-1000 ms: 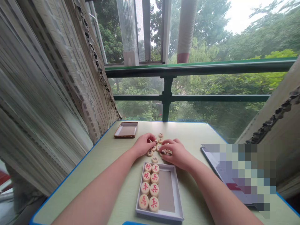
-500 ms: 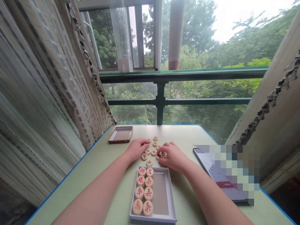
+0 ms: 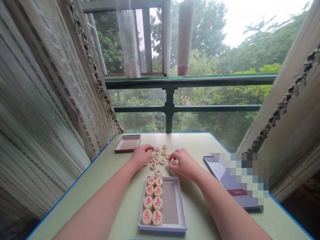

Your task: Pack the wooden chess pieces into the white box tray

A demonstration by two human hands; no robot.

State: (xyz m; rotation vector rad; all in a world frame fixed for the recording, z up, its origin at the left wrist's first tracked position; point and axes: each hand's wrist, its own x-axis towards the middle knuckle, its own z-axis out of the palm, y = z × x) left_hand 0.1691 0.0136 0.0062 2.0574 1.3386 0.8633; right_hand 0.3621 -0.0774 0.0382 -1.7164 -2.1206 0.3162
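Observation:
Several round wooden chess pieces (image 3: pixel 158 160) lie loose on the pale green table (image 3: pixel 105 180), between my two hands. My left hand (image 3: pixel 141 155) rests at the left edge of the pile with its fingers curled over a piece or two. My right hand (image 3: pixel 182 163) is at the pile's right edge, its fingertips pinched on a piece (image 3: pixel 174 162). Just in front of the pile lies a shallow white box (image 3: pixel 175 206); several pieces with red characters (image 3: pixel 153 202) sit in two rows along its left side.
A brown tray-like lid (image 3: pixel 127 143) lies at the table's far left. A flat dark item (image 3: pixel 232 183), partly blurred out, lies on the right. Woven curtains hang on both sides; a green railing and a window stand behind the table.
The camera has tilted and shifted, so the table sits lower in view. My left hand has drawn back to the pile's left edge. My right hand stays on the pieces at the right.

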